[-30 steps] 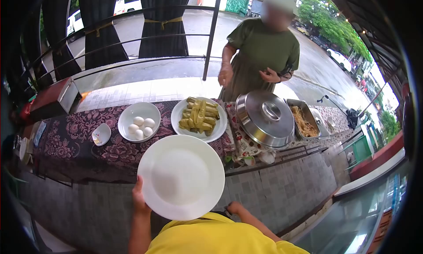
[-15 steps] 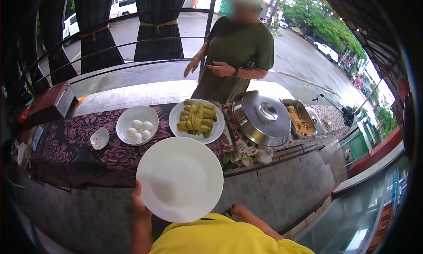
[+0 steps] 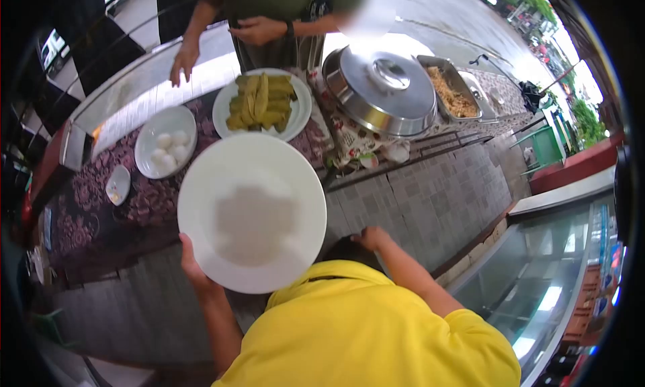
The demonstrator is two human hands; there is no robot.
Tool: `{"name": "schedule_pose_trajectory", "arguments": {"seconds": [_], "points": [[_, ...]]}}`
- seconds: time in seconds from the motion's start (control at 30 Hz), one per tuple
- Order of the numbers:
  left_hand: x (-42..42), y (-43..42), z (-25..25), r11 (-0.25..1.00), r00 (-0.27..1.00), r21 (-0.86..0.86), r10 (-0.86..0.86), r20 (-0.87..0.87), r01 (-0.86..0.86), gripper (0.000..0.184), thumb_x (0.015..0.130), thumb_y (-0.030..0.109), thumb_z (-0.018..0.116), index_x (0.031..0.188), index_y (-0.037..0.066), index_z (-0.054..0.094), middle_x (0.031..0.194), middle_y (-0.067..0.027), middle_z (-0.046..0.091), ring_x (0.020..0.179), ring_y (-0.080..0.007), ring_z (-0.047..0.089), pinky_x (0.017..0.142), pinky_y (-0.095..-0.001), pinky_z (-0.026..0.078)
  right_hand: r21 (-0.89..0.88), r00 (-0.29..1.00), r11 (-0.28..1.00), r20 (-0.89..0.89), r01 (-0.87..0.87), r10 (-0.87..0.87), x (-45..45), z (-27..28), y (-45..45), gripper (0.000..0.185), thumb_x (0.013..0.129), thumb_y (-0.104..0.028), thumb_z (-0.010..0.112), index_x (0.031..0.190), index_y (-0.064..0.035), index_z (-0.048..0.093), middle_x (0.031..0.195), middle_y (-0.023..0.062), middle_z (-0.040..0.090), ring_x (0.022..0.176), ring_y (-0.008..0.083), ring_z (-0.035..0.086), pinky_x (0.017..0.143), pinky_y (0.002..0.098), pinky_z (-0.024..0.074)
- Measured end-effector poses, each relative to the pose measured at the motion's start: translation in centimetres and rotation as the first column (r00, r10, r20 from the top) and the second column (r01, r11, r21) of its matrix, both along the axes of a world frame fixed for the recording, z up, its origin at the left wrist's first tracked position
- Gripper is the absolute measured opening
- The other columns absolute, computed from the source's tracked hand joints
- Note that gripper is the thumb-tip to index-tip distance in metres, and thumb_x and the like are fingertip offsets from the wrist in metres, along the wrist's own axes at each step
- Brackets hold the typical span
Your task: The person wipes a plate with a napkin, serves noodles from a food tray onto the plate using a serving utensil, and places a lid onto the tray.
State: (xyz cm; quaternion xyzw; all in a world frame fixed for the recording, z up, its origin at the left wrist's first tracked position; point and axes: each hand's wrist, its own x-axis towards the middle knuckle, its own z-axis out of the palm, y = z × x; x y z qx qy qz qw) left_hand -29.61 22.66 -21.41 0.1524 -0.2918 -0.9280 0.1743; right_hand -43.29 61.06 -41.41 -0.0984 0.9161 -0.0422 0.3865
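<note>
My left hand (image 3: pixel 193 263) grips a white plate (image 3: pixel 252 209) by its left rim, thumb on the edge and the other fingers hidden beneath. A blurred grey patch covers the plate's middle. My right hand (image 3: pixel 369 238) is low by my waist with curled fingers, next to something dark; what it holds, if anything, I cannot make out. Just beyond the held plate, a white plate (image 3: pixel 304 121) bears leaf-wrapped parcels (image 3: pixel 262 101). Left of that, several white eggs (image 3: pixel 171 150) lie in a white bowl (image 3: pixel 190 121).
On the cloth-covered table (image 3: pixel 87 185) are a small white dish (image 3: pixel 117 185), a large lidded metal pan (image 3: pixel 383 91) and a metal tray (image 3: pixel 424 60) of shredded food. Across it stands a person (image 3: pixel 269 31) with both hands out. A glass case (image 3: pixel 531 279) is at the right.
My view has tipped downward, so the table sits higher and more of my yellow shirt shows. The plate stays in my left hand. The other person's hand now reaches lower, toward the table.
</note>
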Motion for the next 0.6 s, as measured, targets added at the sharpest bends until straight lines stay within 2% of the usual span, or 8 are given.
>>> {"name": "schedule_pose_trajectory", "arguments": {"seconds": [0.03,0.13,0.23,0.33,0.4,0.47,0.53,0.6], "points": [[0.2,0.8,-0.4,0.999,0.998,0.003,0.048,0.027,-0.048,0.057,0.096,0.042,0.034,0.134,-0.002,0.034,0.131,-0.0142,0.046,0.117,-0.028,0.047,0.099,-0.0394,0.037,0.041,0.999,0.999,-0.002,0.035,-0.035,-1.3,2.8,-0.3,0.066,0.081,-0.061,0.047,0.1,-0.0017,0.066,0.109,0.0199,0.061,0.104,0.0367,0.056,0.088,0.0422,0.0446],[0.3,3.2,-1.2,0.983,0.981,-0.027,0.181,0.074,-0.18,0.058,0.096,0.043,0.034,0.134,-0.002,0.034,0.131,-0.0142,0.046,0.116,-0.0278,0.047,0.098,-0.039,0.037,0.17,0.995,0.981,0.039,0.089,-0.097,-6.5,3.1,2.2,0.07,0.079,-0.065,0.046,0.106,-0.0027,0.064,0.116,0.0186,0.058,0.11,0.0353,0.053,0.092,0.0408,0.043],[0.5,7.2,-1.8,0.957,0.948,-0.053,0.291,0.126,-0.286,0.059,0.096,0.044,0.035,0.134,-0.002,0.034,0.131,-0.0143,0.046,0.115,-0.0281,0.048,0.098,-0.0391,0.037,0.203,0.992,0.976,0.117,-0.076,0.053,-12.1,-1.4,6.7,0.069,0.081,-0.064,0.045,0.109,-0.0031,0.063,0.12,0.0186,0.056,0.114,0.0336,0.051,0.094,0.0402,0.0423],[0.4,14.0,-1.8,0.877,0.851,-0.059,0.477,0.218,-0.477,0.061,0.096,0.046,0.033,0.133,-0.003,0.035,0.131,-0.0149,0.046,0.116,-0.0293,0.047,0.099,-0.0395,0.036,0.261,0.963,0.928,0.044,-0.267,0.265,-17.8,-6.3,10.4,0.057,0.085,-0.05,0.047,0.114,-0.0028,0.06,0.121,0.0197,0.055,0.116,0.0329,0.05,0.093,0.0409,0.0434],[-0.1,19.5,-2.6,0.805,0.766,-0.098,0.589,0.258,-0.586,0.061,0.096,0.046,0.033,0.133,-0.002,0.036,0.131,-0.0151,0.046,0.116,-0.0296,0.047,0.099,-0.0397,0.037,0.205,0.915,0.892,0.111,-0.403,0.388,-22.6,-11.5,13.7,0.048,0.087,-0.037,0.047,0.116,-0.0014,0.057,0.119,0.0209,0.056,0.114,0.0331,0.051,0.091,0.0417,0.0444],[-0.5,23.7,-3.7,0.731,0.677,-0.141,0.675,0.293,-0.668,0.059,0.096,0.045,0.033,0.132,-0.001,0.037,0.13,-0.0152,0.047,0.117,-0.0294,0.047,0.098,-0.0397,0.038,0.2,0.856,0.834,0.185,-0.514,0.483,-25.6,-13.7,15.3,0.041,0.088,-0.027,0.046,0.117,0.0,0.055,0.117,0.0217,0.056,0.112,0.0331,0.053,0.09,0.0425,0.0452],[-1.2,27.4,-4.0,0.738,0.683,-0.079,0.655,0.323,-0.67,0.059,0.096,0.045,0.033,0.133,-0.001,0.037,0.13,-0.0149,0.047,0.117,-0.0291,0.047,0.098,-0.0394,0.038,0.287,0.764,0.709,0.282,-0.644,0.58,-28.2,-12.4,16.9,0.037,0.088,-0.019,0.043,0.117,0.0014,0.052,0.116,0.0223,0.056,0.11,0.033,0.055,0.089,0.0433,0.0458],[-0.9,30.3,-5.1,0.719,0.667,-0.033,0.66,0.345,-0.694,0.059,0.096,0.044,0.034,0.133,-0.001,0.036,0.131,-0.015,0.046,0.117,-0.0294,0.047,0.099,-0.0393,0.037,0.323,0.861,0.8,0.137,-0.506,0.489,-29.9,-13.1,18.6,0.029,0.087,-0.018,0.046,0.108,-0.0029,0.059,0.117,0.0202,0.057,0.109,0.0341,0.055,0.089,0.0444,0.0464]]}}
